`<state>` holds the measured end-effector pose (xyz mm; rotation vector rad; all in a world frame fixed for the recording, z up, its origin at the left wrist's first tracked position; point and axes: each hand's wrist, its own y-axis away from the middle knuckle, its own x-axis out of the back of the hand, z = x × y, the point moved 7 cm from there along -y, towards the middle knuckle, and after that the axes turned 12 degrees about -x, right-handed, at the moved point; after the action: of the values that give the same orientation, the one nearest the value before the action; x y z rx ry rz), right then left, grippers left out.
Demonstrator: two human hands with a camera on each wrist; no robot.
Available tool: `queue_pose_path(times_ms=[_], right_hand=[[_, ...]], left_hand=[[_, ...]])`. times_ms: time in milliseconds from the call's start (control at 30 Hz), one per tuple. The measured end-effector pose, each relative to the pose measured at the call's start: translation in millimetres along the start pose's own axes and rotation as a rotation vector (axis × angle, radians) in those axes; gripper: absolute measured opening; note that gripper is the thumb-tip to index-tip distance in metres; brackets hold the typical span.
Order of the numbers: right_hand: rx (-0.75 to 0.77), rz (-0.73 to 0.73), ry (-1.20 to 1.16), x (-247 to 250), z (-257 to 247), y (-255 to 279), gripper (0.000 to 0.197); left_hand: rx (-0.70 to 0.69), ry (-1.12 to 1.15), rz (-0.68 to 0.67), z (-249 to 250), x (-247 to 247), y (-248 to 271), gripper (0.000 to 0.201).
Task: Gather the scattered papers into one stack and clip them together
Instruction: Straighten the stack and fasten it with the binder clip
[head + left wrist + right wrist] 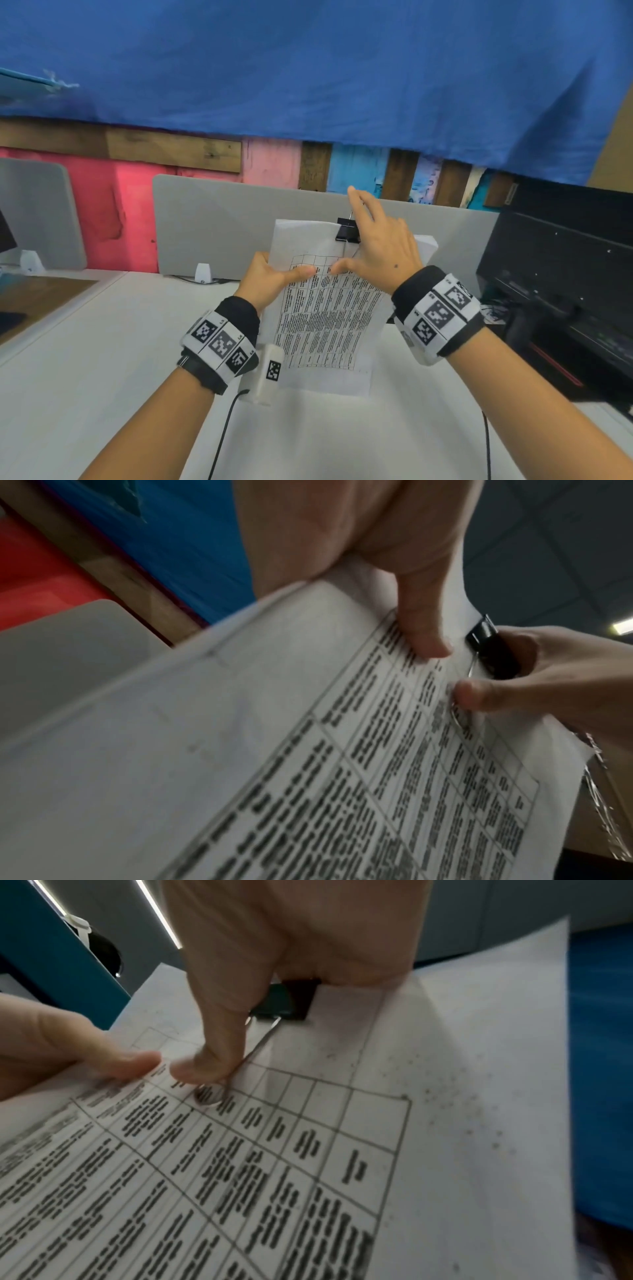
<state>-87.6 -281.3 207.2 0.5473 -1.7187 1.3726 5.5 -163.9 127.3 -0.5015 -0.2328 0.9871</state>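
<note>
Black binder clip [347, 230] on paper stack [325, 318] | left hand [270, 279] grips | right hand [380, 243] presses handle

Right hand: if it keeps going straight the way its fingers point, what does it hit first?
Probably the grey desk partition panel. The right hand points away from the person, its fingers reaching past the black binder clip on the white stack of printed papers. Depth is unclear; it might pass over the panel's top edge.

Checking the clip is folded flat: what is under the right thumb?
The right thumb presses the binder clip's wire handle against the paper stack. The handle's part beneath the thumb is covered.
</note>
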Motion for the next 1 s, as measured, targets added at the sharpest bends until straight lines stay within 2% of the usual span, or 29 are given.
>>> queue_pose_path(times_ms=[67,167,233,367,467,567,667,767,800,900,933,1000], right_hand=[[0.04,0.012,0.013,3.0,-2.2,4.7,0.095],[0.127,0.005,-0.008,12.5,-10.2,5.3,0.062],[0.163,-0.089,0.024,12.4,-13.0,0.4,0.051],[0.137,-0.346,0.025,12.1,-13.2,-10.7,0.031],[0.146,-0.429,0.036,11.3,-13.3,-15.4,0.022],[0.133,-0.454,0.011,7.5,-11.9,-18.7,0.031],[0.138,-0.43,-0.073,5.5,-14.0,-19.3,0.041],[0.115,-0.348,-0.204,9.8,-11.8,-14.5,0.027],[0.115,-0.282,-0.234,13.3,-9.0,-11.9,0.018],[0.035,-0.003,-0.32,28.6,6.7,-2.6,0.031],[0.007,0.062,-0.363,31.4,10.6,0.4,0.031],[-0.033,0.103,-0.404,29.8,13.8,4.5,0.03]], left_hand=[[-0.004,-0.004,0.017,-2.0,1.0,-0.6,0.026],[-0.027,-0.001,-0.007,0.0,-1.2,0.8,0.016],[-0.036,0.005,-0.014,0.3,-2.0,1.5,0.017],[-0.036,0.004,-0.016,-1.0,-2.5,3.9,0.017],[-0.037,0.004,-0.029,-1.1,-3.0,5.0,0.018],[-0.04,-0.008,-0.035,-0.1,-3.1,5.7,0.018],[-0.046,-0.008,-0.03,1.8,-3.8,5.0,0.016],[-0.039,0.009,0.005,3.1,-1.2,3.2,0.016],[-0.037,0.011,0.013,2.4,0.4,2.4,0.016],[-0.052,0.013,0.032,3.6,3.9,4.6,0.007],[-0.071,0.009,0.037,5.6,4.2,5.8,0.009],[-0.1,0.012,0.063,11.6,3.4,6.5,0.02]])
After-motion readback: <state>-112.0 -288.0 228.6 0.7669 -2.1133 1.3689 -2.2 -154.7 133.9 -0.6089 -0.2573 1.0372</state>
